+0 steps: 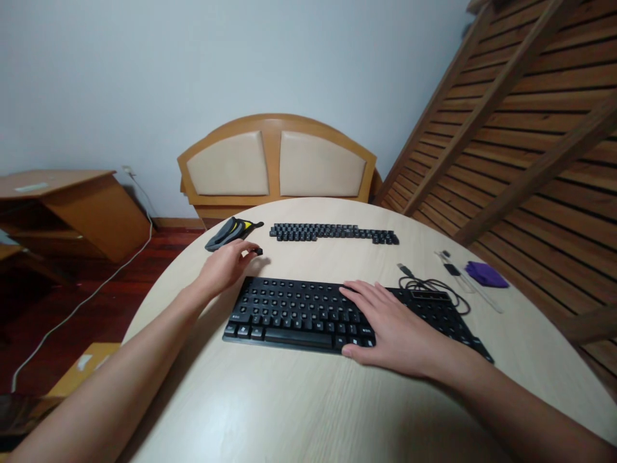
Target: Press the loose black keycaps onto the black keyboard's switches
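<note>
A black keyboard (299,338) lies on the round table, with keycaps on its lower rows and bare switch sockets in the upper rows. My right hand (380,321) rests spread over the keyboard's right half, thumb at its front edge. Beyond the keyboard's upper left corner, my left hand (230,263) pinches a small black keycap (259,251) between thumb and fingers, just above the table. Farther back, loose black keycaps (332,231) stand in neat rows. The part of the keyboard under my right palm is hidden.
A grey and yellow pouch-like item (231,233) lies behind my left hand. At the right are a coiled USB cable (424,283), a purple cloth (486,274) and a thin white tool (477,290). A wooden headboard (274,161) stands behind the table (270,399).
</note>
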`<state>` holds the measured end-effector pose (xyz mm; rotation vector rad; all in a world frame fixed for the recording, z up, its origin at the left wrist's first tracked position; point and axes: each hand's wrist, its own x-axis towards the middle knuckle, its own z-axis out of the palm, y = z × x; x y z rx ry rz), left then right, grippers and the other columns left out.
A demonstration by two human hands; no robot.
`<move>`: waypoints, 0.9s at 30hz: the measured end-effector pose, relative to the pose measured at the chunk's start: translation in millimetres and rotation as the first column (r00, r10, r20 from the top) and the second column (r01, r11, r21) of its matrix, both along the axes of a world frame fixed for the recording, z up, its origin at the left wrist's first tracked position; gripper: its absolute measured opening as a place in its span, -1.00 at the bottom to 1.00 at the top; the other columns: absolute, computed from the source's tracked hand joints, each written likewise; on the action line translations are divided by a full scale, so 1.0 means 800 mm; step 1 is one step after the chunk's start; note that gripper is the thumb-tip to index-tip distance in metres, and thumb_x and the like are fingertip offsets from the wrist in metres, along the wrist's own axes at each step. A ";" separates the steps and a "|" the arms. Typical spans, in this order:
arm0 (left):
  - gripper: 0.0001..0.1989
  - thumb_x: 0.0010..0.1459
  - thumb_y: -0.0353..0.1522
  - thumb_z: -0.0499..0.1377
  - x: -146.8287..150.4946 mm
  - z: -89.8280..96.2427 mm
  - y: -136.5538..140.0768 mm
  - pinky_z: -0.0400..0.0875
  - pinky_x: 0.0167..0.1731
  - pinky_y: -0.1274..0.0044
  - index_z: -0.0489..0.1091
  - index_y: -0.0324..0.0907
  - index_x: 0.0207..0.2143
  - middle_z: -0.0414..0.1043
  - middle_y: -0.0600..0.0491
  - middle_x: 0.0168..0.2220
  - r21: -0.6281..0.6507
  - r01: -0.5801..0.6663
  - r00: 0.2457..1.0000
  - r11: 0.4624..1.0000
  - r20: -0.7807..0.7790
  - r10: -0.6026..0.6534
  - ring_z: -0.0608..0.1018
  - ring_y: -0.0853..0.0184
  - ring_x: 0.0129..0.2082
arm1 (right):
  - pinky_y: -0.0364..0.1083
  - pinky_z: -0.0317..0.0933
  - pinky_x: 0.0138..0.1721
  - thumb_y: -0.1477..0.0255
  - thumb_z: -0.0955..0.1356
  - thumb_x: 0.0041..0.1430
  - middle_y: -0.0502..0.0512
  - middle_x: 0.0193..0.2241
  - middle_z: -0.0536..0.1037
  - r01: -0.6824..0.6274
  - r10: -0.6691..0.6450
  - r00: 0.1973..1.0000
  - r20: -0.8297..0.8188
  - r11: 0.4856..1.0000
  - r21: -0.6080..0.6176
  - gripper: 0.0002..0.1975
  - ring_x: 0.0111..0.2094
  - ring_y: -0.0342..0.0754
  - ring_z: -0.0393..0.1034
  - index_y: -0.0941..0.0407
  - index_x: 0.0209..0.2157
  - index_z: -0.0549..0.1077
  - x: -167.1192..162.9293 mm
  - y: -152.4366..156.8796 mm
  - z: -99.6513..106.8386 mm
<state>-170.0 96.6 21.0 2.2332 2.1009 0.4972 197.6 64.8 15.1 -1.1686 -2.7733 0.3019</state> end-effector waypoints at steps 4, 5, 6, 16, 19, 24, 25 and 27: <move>-0.62 0.32 -0.16 0.02 -0.006 0.028 -0.029 0.45 -0.16 0.45 0.46 -0.15 0.00 0.54 -0.05 -0.05 -0.146 0.315 0.927 0.938 0.262 -0.270 0.57 0.23 -0.17 | 0.31 -0.12 0.35 -0.04 0.35 0.08 0.32 0.33 0.18 0.000 -0.001 1.000 0.016 0.999 0.033 -0.10 0.34 0.30 0.03 0.21 0.32 0.20 -0.001 -0.001 -0.001; -0.63 0.31 -0.13 0.04 -0.008 0.034 -0.034 0.45 -0.15 0.44 0.48 -0.13 -0.03 0.55 -0.03 -0.08 -0.199 0.356 0.913 0.913 0.281 -0.295 0.56 0.23 -0.17 | 0.32 -0.12 0.35 -0.05 0.35 0.08 0.32 0.34 0.18 -0.006 0.006 1.000 0.017 0.999 0.035 -0.09 0.34 0.31 0.03 0.20 0.32 0.19 -0.001 0.000 -0.001; -0.64 0.29 -0.13 0.05 -0.010 0.038 -0.038 0.44 -0.13 0.44 0.48 -0.13 -0.06 0.56 -0.02 -0.09 -0.239 0.377 0.906 0.895 0.298 -0.301 0.56 0.23 -0.17 | 0.33 -0.12 0.35 -0.07 0.35 0.08 0.32 0.34 0.18 -0.013 0.012 1.000 0.016 0.999 0.036 -0.08 0.34 0.31 0.03 0.19 0.32 0.19 0.000 0.000 -0.002; -0.69 0.22 -0.11 0.11 -0.022 0.057 -0.056 0.38 -0.31 0.55 0.53 -0.07 -0.18 0.58 0.09 -0.28 -0.505 0.385 0.915 0.772 0.317 -0.249 0.55 0.27 -0.31 | 0.37 -0.17 0.35 -0.11 0.38 0.04 0.30 0.35 0.15 -0.008 0.008 1.000 0.019 1.000 0.013 -0.03 0.35 0.36 -0.02 0.13 0.34 0.16 0.002 0.003 -0.008; -0.70 0.22 -0.12 0.10 -0.019 0.061 -0.061 0.39 -0.30 0.55 0.54 -0.06 -0.18 0.59 0.09 -0.27 -0.519 0.388 0.916 0.762 0.310 -0.255 0.57 0.28 -0.30 | 0.36 -0.18 0.36 -0.12 0.37 0.04 0.29 0.36 0.13 -0.008 0.007 0.999 0.034 1.000 0.000 -0.02 0.36 0.35 -0.03 0.14 0.35 0.15 0.002 0.004 -0.006; -0.69 0.21 -0.11 0.11 -0.020 0.057 -0.063 0.42 -0.29 0.53 0.53 -0.03 -0.15 0.59 0.09 -0.25 -0.526 0.357 0.930 0.772 0.273 -0.245 0.58 0.26 -0.28 | 0.38 -0.17 0.35 -0.14 0.37 0.04 0.30 0.37 0.11 -0.005 0.005 1.000 0.022 1.000 -0.030 0.01 0.36 0.36 -0.03 0.14 0.36 0.12 0.002 0.004 -0.003; -0.69 0.21 -0.11 0.12 -0.021 0.054 -0.062 0.43 -0.27 0.52 0.53 -0.03 -0.14 0.59 0.09 -0.23 -0.524 0.351 0.932 0.776 0.274 -0.237 0.58 0.25 -0.26 | 0.38 -0.17 0.35 -0.14 0.37 0.03 0.30 0.37 0.11 -0.004 0.004 1.000 0.020 0.999 -0.036 0.01 0.36 0.36 -0.03 0.14 0.36 0.12 0.003 0.004 -0.002; -0.70 0.22 -0.10 0.12 -0.022 0.048 -0.060 0.44 -0.22 0.50 0.52 -0.02 -0.14 0.59 0.08 -0.20 -0.517 0.360 0.927 0.776 0.293 -0.235 0.58 0.24 -0.23 | 0.37 -0.17 0.35 -0.11 0.38 0.04 0.30 0.37 0.11 -0.002 0.002 1.000 0.016 0.999 -0.041 -0.01 0.36 0.36 -0.03 0.14 0.36 0.12 0.005 0.006 0.001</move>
